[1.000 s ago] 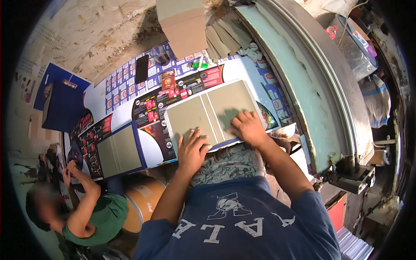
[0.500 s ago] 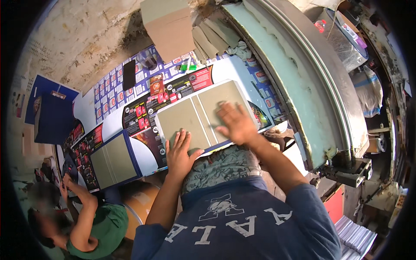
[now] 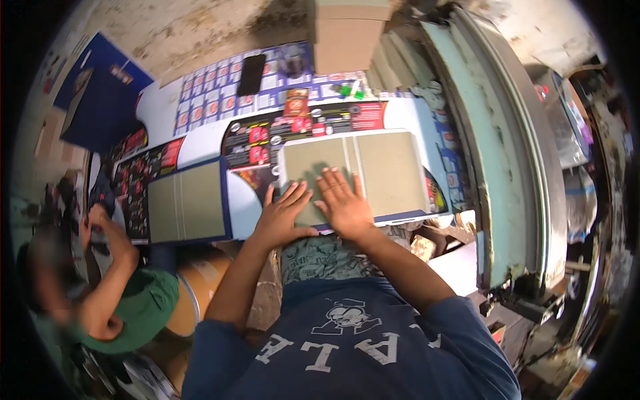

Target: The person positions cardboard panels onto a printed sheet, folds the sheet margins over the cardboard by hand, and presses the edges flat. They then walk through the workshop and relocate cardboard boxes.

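In front of me on the table lies a cover made of grey-brown boards (image 3: 390,170), with a narrow strip between two pale gaps and folded light edges around it. My left hand (image 3: 283,217) rests on its lower left corner, fingers spread. Close beside it, my right hand (image 3: 343,203) lies flat on the left board, palm down and fingers stretched out. Neither hand holds anything. To the left is a similar board cover (image 3: 190,205) with a dark blue border, touched by neither hand.
Printed sheets cover the table; on them are a black phone (image 3: 251,75), a small red-brown packet (image 3: 297,103) and a cardboard box (image 3: 347,43). A blue folded cover (image 3: 100,107) stands at the left. A co-worker in green (image 3: 137,310) sits there. A green metal machine (image 3: 493,160) borders the right.
My right hand has moved left, from the right board to the left one, next to my left hand. The view has turned and shifted a little.
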`<state>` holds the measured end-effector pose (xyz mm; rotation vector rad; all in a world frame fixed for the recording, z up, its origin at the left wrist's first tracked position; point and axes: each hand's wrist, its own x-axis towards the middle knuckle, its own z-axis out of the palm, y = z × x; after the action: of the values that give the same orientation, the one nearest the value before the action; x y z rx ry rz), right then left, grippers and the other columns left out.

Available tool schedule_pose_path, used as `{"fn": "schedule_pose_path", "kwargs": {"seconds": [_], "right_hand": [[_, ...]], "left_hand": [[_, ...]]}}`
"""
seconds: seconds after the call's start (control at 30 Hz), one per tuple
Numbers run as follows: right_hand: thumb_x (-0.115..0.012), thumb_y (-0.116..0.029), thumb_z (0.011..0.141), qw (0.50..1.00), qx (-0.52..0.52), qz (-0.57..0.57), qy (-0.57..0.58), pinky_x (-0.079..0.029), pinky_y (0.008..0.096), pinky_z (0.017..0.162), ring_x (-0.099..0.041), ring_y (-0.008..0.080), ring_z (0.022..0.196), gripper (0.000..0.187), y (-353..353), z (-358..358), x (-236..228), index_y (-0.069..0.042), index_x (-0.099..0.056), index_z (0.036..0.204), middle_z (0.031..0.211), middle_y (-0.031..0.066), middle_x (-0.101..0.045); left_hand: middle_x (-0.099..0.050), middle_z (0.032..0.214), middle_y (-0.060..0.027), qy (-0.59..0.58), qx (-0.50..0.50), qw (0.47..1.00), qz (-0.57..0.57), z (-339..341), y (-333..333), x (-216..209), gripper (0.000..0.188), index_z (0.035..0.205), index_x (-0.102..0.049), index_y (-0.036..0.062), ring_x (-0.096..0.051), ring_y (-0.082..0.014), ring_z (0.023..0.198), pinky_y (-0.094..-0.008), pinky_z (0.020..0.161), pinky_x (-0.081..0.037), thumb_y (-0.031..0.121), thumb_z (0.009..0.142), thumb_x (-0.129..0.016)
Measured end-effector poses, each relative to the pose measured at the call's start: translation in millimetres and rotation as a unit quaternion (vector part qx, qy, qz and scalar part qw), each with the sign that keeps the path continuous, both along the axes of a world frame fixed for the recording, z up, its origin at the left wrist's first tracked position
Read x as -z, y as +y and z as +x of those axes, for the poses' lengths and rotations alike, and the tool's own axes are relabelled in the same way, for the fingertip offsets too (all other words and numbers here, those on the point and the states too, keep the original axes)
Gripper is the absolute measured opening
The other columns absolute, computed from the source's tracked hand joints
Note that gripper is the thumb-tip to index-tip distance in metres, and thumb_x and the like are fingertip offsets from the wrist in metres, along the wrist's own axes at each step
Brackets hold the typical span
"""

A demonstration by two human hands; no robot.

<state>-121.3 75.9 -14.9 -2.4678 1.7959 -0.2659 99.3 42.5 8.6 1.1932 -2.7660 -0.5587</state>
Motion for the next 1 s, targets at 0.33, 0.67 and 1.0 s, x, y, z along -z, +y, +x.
{"fn": "schedule_pose_path", "kwargs": {"seconds": [0.33,0.67,1.0], "right_hand": [[-0.048,-0.051,0.099,0.994,-0.032,0.093,-0.038,-0.012,0.0550,0.125,-0.023,0.0227,0.155,0.073,-3,-1,-12,-0.011,-0.032,0.158,0.165,0.0099,-0.030],[-0.074,-0.009,0.083,0.952,0.011,0.040,-0.303,-0.049,0.0454,0.096,-0.061,0.0385,0.107,0.029,-57,-93,-31,-0.002,-0.066,0.110,0.110,0.0190,-0.065],[-0.089,-0.041,0.064,0.953,0.066,0.295,-0.008,-0.041,0.0548,0.103,-0.058,0.0302,0.119,0.062,-142,-129,-69,-0.009,-0.069,0.113,0.110,0.0099,-0.069]], "left_hand": [[-0.046,0.153,-0.0195,0.228,-0.177,0.951,0.111,-35,-3,10,0.058,0.147,-0.048,0.0038,-0.041,-0.0329,0.145,-0.0591,0.121,-0.018,0.040,0.102,-0.053],[-0.061,0.123,-0.0102,0.018,-0.216,0.974,-0.060,-95,4,1,0.038,0.122,-0.063,0.0092,-0.056,-0.0298,0.116,-0.0472,0.101,-0.038,0.034,0.094,-0.065],[-0.058,0.119,-0.0116,-0.051,-0.028,0.998,0.015,-173,-122,-22,0.082,0.117,-0.065,0.0051,-0.053,-0.0315,0.116,-0.0500,0.097,-0.042,0.052,0.055,-0.093]]}}
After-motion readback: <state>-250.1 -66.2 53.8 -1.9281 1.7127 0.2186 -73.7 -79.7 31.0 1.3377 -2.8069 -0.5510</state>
